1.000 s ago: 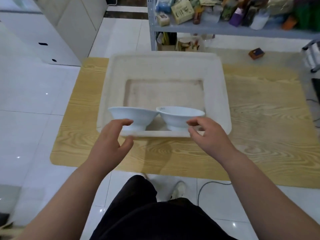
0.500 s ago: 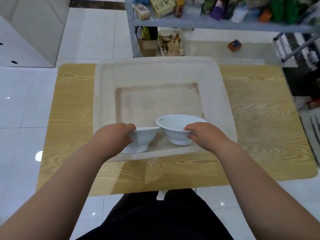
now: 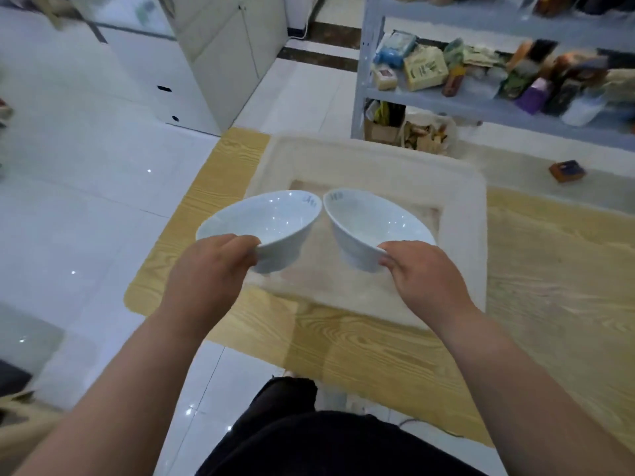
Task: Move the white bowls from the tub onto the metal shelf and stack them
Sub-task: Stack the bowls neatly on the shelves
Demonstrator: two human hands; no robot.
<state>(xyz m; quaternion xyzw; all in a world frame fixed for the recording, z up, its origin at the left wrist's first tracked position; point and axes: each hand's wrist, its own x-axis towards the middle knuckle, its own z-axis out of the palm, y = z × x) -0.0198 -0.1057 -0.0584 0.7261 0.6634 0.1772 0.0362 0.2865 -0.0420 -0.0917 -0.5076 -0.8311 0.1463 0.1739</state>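
Two white bowls hang in the air above the whitish tub [image 3: 467,214], their rims nearly touching. My left hand [image 3: 209,269] grips the near rim of the left bowl [image 3: 271,221], which tilts toward me. My right hand [image 3: 424,274] pinches the near rim of the right bowl [image 3: 367,225], also tilted. The tub looks bare inside and sits on a low wooden table [image 3: 549,269]. A grey metal shelf [image 3: 481,104] crowded with boxes and bottles stands behind the table at upper right.
White cabinets [image 3: 213,63] stand at the upper left on a glossy tiled floor [image 3: 86,201]. A small brown box [image 3: 567,170] lies on the floor by the shelf. Bags and a carton sit under the shelf's lower board. My dark trousers fill the bottom centre.
Both hands closed on the bowls' rims and lifted them out of the tub. The bowls now hang higher and tilted, and my view has swung left and up.
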